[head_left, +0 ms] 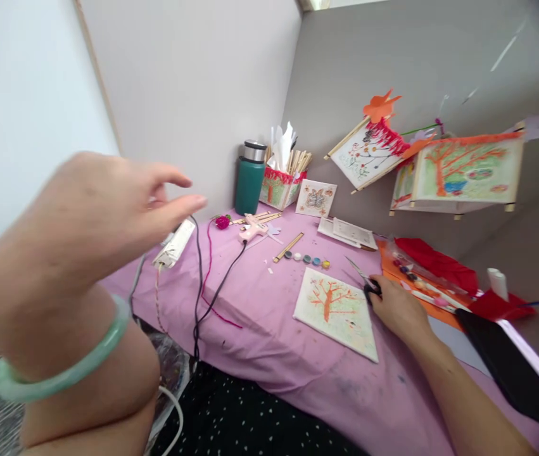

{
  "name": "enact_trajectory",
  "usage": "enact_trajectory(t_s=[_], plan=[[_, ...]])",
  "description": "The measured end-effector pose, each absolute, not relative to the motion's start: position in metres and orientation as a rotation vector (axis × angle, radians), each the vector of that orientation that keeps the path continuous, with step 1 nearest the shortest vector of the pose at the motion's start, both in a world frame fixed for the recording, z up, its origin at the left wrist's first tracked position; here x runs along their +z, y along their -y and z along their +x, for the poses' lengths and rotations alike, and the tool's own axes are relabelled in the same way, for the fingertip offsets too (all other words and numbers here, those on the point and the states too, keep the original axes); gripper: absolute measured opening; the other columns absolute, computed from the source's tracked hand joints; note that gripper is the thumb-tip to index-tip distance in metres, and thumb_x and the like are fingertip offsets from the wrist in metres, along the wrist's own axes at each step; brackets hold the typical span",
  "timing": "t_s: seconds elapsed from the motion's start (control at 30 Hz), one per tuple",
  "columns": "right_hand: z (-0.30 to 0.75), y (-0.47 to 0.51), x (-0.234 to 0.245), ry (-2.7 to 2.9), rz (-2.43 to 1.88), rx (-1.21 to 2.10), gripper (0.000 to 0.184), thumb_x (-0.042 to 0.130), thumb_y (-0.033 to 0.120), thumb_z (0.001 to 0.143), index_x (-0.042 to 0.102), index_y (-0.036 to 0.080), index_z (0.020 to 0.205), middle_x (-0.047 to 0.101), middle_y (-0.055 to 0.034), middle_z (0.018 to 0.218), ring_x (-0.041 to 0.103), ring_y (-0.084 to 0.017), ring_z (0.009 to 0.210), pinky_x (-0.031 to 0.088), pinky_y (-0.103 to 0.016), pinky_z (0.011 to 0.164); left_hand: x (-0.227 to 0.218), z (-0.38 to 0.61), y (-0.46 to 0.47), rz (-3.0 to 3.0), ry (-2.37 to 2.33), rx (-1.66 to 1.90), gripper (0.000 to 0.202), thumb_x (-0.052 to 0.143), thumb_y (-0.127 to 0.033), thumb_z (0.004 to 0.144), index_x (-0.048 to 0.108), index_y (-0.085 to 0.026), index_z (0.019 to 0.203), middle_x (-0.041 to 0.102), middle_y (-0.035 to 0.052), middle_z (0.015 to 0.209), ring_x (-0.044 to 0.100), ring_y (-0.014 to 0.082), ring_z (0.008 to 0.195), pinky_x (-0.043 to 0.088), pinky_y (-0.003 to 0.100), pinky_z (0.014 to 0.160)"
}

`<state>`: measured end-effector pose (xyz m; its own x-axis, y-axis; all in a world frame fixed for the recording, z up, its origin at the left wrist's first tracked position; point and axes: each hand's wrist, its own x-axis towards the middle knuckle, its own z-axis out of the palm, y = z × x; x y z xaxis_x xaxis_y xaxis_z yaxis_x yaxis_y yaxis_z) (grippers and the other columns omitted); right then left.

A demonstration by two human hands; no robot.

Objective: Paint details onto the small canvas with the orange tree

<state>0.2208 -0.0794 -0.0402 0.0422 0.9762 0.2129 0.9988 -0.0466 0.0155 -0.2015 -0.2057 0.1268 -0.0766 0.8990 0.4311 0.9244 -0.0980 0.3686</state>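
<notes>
Raised at the left, close to the camera, my left hand (121, 202) has its thumb and a finger apart, with nothing visible between them. A pale green bangle (67, 373) circles that forearm. On the right, my right hand (397, 307) is closed around the black handles of scissors (372, 288), whose blades point away over the table. Beside them lies a white panel (336, 310) with an orange tree drawn on it. A pink glue gun (253, 229) rests farther back, near wooden sticks (289, 247) and a row of small paint pots (307, 259).
A white power strip (175, 244) and dark cords (197, 285) lie below my left hand. Behind stand a green bottle (249, 183) and a decorated stick holder (276, 189). Drawn-on lanterns (473, 168) hang at the right, above red fabric (440, 263) and a black flat object (507, 361).
</notes>
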Motion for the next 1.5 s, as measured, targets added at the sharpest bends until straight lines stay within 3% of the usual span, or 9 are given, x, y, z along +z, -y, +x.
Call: enact_trajectory(t_s=[0.07, 0.17, 0.3, 0.5, 0.6, 0.83, 1.1, 1.27, 1.5], plan=[[0.218, 0.083, -0.035, 2.032, -2.162, -0.200, 0.036, 0.043, 0.027, 0.086, 0.052, 0.019, 0.119, 0.061, -0.0111, 0.114, 0.059, -0.025, 0.099, 0.042, -0.032, 0.078, 0.133, -0.157, 0.183, -2.091, 1.844, -0.759, 0.046, 0.044, -0.056, 0.076, 0.066, -0.023, 0.100, 0.052, -0.0028, 0.064, 0.057, 0.0226, 0.087, 0.035, 0.040, 0.086], [0.216, 0.088, -0.028, 1.912, -2.239, -0.151, 0.044, 0.044, 0.031, 0.085, 0.045, 0.019, 0.127, 0.062, -0.0113, 0.114, 0.060, -0.025, 0.098, 0.043, -0.033, 0.076, 0.127, -0.098, 0.139, -2.461, 1.623, -0.667, 0.030, 0.051, -0.043, 0.077, 0.068, -0.025, 0.093, 0.064, -0.0013, 0.077, 0.060, 0.0199, 0.084, 0.041, 0.031, 0.081], [0.220, 0.093, -0.020, 1.839, -2.305, -0.242, 0.036, 0.043, 0.032, 0.085, 0.050, 0.019, 0.118, 0.064, -0.0118, 0.106, 0.060, -0.026, 0.096, 0.043, -0.034, 0.073, 0.101, -0.042, 0.075, -2.714, 1.447, -0.422, 0.024, 0.060, -0.022, 0.069, 0.069, -0.024, 0.091, 0.068, 0.0033, 0.089, 0.062, 0.0221, 0.086, 0.044, 0.029, 0.078], [0.238, 0.097, -0.013, 1.809, -2.441, -0.247, 0.025, 0.041, 0.019, 0.084, 0.055, 0.016, 0.105, 0.064, -0.0134, 0.103, 0.060, -0.025, 0.096, 0.043, -0.033, 0.074, 0.051, 0.001, 0.013, -2.680, 1.700, 0.213, 0.025, 0.072, -0.022, 0.053, 0.070, -0.017, 0.078, 0.070, 0.0104, 0.080, 0.062, 0.0283, 0.083, 0.047, 0.033, 0.074], [0.242, 0.099, -0.013, 1.838, -2.438, -0.204, 0.027, 0.042, 0.015, 0.082, 0.055, 0.017, 0.106, 0.064, -0.0126, 0.105, 0.060, -0.024, 0.098, 0.043, -0.031, 0.075, 0.028, 0.004, 0.000, -2.708, 1.649, 0.165, 0.017, 0.065, -0.021, 0.060, 0.070, -0.017, 0.076, 0.070, 0.0109, 0.083, 0.063, 0.0258, 0.080, 0.047, 0.032, 0.073], [0.237, 0.100, -0.013, 1.825, -2.441, -0.203, 0.027, 0.044, 0.014, 0.082, 0.055, 0.016, 0.107, 0.064, -0.0122, 0.102, 0.059, -0.025, 0.097, 0.042, -0.032, 0.077, 0.013, 0.013, -0.016, -2.724, 1.514, 0.052, 0.028, 0.054, -0.018, 0.066, 0.070, -0.021, 0.089, 0.069, 0.0129, 0.094, 0.063, 0.0272, 0.086, 0.047, 0.032, 0.070], [0.242, 0.100, -0.012, 1.732, -2.469, -0.227, 0.030, 0.044, 0.012, 0.083, 0.055, 0.013, 0.111, 0.065, -0.0143, 0.102, 0.060, -0.023, 0.097, 0.043, -0.030, 0.077, 0.004, 0.060, -0.016, -2.763, 1.366, -0.172, 0.033, 0.048, -0.022, 0.077, 0.067, -0.022, 0.104, 0.066, 0.0114, 0.106, 0.060, 0.0247, 0.099, 0.045, 0.032, 0.082], [0.250, 0.101, -0.010, 1.800, -2.480, -0.148, 0.026, 0.046, 0.011, 0.081, 0.063, 0.016, 0.099, 0.067, -0.0110, 0.100, 0.061, -0.024, 0.095, 0.044, -0.029, 0.074, 0.005, 0.053, -0.011, -2.777, 1.334, -0.281, 0.042, 0.046, -0.032, 0.081, 0.058, -0.019, 0.119, 0.061, 0.0114, 0.118, 0.057, 0.0257, 0.105, 0.043, 0.033, 0.085], [0.263, 0.102, -0.006, 1.825, -2.475, -0.090, 0.021, 0.050, 0.027, 0.082, 0.065, 0.021, 0.096, 0.067, -0.0078, 0.100, 0.060, -0.022, 0.096, 0.043, -0.027, 0.074, 0.011, 0.042, -0.004, -2.836, 1.433, -0.544, 0.036, 0.045, -0.037, 0.081, 0.066, -0.022, 0.107, 0.068, 0.0056, 0.107, 0.061, 0.0218, 0.098, 0.044, 0.028, 0.085]])
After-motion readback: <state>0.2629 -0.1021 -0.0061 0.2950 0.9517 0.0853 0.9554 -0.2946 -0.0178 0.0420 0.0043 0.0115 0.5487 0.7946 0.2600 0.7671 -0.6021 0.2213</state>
